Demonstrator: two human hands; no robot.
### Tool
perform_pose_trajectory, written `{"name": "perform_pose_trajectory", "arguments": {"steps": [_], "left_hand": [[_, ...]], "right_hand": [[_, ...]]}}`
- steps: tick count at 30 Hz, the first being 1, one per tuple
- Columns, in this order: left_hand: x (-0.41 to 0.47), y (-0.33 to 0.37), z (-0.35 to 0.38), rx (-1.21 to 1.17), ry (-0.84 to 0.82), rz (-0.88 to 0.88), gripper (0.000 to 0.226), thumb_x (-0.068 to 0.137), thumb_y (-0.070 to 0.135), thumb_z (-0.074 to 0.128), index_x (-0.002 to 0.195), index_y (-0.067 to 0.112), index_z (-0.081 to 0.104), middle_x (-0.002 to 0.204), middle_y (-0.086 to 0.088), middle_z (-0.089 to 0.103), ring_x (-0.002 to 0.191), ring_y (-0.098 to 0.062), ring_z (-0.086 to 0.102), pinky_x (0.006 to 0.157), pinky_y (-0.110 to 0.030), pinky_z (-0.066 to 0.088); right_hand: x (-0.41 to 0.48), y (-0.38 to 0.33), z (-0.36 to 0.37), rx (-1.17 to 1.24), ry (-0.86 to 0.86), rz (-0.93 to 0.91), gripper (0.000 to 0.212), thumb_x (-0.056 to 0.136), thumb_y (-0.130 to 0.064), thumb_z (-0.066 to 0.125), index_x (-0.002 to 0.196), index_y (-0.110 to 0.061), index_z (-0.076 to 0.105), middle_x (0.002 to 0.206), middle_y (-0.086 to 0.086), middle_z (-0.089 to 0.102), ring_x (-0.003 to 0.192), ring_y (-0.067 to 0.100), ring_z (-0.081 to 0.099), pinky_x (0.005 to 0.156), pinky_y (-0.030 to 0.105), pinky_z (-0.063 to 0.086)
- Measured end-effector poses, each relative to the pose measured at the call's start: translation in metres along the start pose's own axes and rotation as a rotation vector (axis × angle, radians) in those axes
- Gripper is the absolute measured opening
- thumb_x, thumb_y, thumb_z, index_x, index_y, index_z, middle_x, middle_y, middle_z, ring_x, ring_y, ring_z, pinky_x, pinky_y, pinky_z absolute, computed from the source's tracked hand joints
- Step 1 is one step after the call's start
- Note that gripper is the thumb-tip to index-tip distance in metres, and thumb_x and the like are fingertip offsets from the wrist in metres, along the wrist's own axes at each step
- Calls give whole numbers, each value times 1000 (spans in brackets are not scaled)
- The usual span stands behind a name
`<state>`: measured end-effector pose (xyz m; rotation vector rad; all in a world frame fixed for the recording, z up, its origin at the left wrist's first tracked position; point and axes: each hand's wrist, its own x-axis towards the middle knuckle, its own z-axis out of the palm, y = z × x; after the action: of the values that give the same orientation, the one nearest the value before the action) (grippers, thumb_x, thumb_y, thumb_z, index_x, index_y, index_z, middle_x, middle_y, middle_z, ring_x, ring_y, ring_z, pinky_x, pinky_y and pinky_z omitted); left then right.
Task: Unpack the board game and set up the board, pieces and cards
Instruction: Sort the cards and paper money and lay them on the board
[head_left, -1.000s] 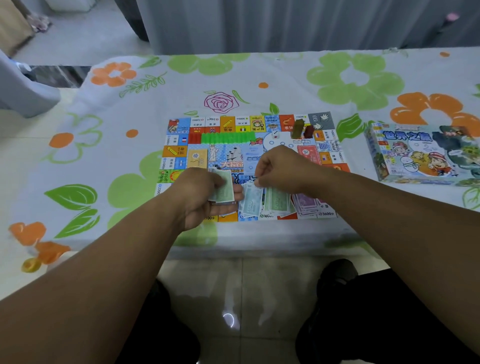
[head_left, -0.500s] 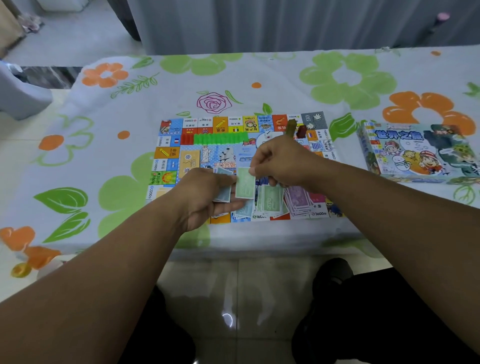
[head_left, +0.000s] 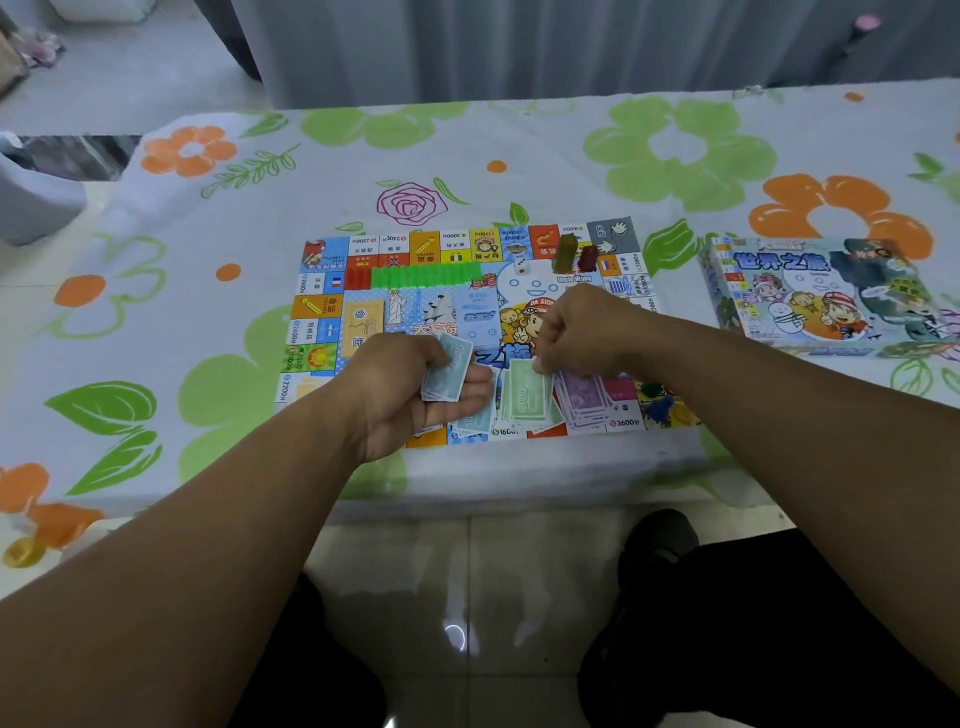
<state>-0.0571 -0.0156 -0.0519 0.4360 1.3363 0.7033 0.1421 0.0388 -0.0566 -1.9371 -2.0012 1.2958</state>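
- The board (head_left: 395, 312) lies flat on the flowered cloth (head_left: 208, 218), close to the edge nearest the person; everything else I place against it.
- The left hand (head_left: 410, 389) reaches in over the board's near left part, forearm stretched straight from the body, palm turned inward, fingers and thumb closed on a small stack of blue notes (head_left: 448, 373) held tilted up off the board.
- The right hand (head_left: 576, 327) hangs over the board's near middle, wrist bent down, knuckles up, its fingertips pinched together at the top edge of the green notes (head_left: 524, 389); whether it grips one note or only touches the pile, I cannot tell.
- The green notes rest on the board's near edge, with purple notes (head_left: 584, 395) just beside them toward the box.
- A row of green houses (head_left: 426, 275) runs along the far side of the board, a red piece (head_left: 357, 277) touching its left end.
- A die (head_left: 521, 267) and two upright tokens (head_left: 574, 255) stand near the board's far right corner.
- The box (head_left: 821, 296) sits on the cloth well apart from the board, to its right.
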Motion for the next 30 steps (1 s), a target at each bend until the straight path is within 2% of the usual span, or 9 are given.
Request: {"name": "perform_pose_trajectory", "arguments": {"steps": [2, 5, 9, 14, 18, 23, 26, 28, 30], "left_hand": [[0, 0, 0, 10, -1, -5, 33, 102, 5, 34, 121, -8, 57, 99, -24, 74, 88, -33, 75, 73, -41, 63], [0, 0, 0, 33, -16, -9, 31, 102, 5, 38, 122, -8, 58, 102, -23, 74, 94, -33, 74, 75, -42, 62], [1, 0, -1, 65, -35, 1, 26, 103, 5, 43, 119, -5, 61, 103, -21, 75, 94, -30, 75, 75, -42, 63], [0, 0, -4, 50, -65, 22, 24, 102, 4, 47, 120, -2, 62, 107, -23, 73, 97, -32, 73, 79, -43, 62], [-2, 1, -11, 50, -49, 28, 23, 102, 7, 50, 119, -3, 61, 106, -22, 74, 97, -33, 73, 82, -45, 61], [-1, 2, -28, 29, 86, 83, 25, 104, 11, 48, 122, -2, 60, 98, -18, 76, 88, -31, 76, 64, -37, 63], [0, 4, -33, 4, 142, 111, 27, 104, 12, 48, 122, -3, 61, 96, -18, 76, 83, -29, 76, 62, -36, 63], [-1, 5, -34, -16, 139, 120, 31, 103, 12, 47, 127, -4, 58, 97, -19, 76, 84, -31, 76, 61, -36, 62], [-3, 6, -33, -32, 121, 121, 34, 103, 11, 45, 132, -5, 55, 97, -21, 75, 84, -31, 76, 62, -37, 63]], "right_hand": [[-1, -2, 1, 9, 31, -38, 6, 85, -6, 76, 88, -1, 74, 90, 17, 73, 74, 23, 67, 60, 28, 51], [-4, -9, 4, 93, 19, -119, 14, 89, -15, 73, 91, -1, 72, 82, 18, 68, 56, 17, 55, 47, 24, 42], [-7, -21, 12, 195, -6, -188, 25, 93, -30, 70, 97, -5, 70, 88, 12, 72, 52, 12, 58, 47, 26, 43], [-5, -27, 20, 255, -1, -197, 18, 90, -18, 75, 92, -2, 68, 72, 7, 67, 47, 8, 57, 45, 25, 40], [-2, -32, 20, 300, 27, -172, 17, 88, -11, 75, 95, 2, 68, 77, 16, 69, 48, 10, 59, 46, 25, 41], [2, -31, 21, 234, -20, -108, 16, 87, -10, 76, 94, 3, 69, 79, 18, 71, 50, 13, 57, 44, 22, 40], [3, -29, 23, 181, -50, -88, 11, 88, -10, 75, 90, 0, 72, 67, 8, 69, 50, 12, 57, 43, 21, 40], [4, -27, 25, 148, -64, -79, 9, 88, -10, 75, 89, -1, 72, 68, 8, 69, 50, 12, 57, 44, 21, 41], [5, -25, 27, 100, -55, -75, 9, 87, -11, 76, 89, -3, 73, 74, 8, 70, 57, 14, 61, 48, 25, 49]]}}
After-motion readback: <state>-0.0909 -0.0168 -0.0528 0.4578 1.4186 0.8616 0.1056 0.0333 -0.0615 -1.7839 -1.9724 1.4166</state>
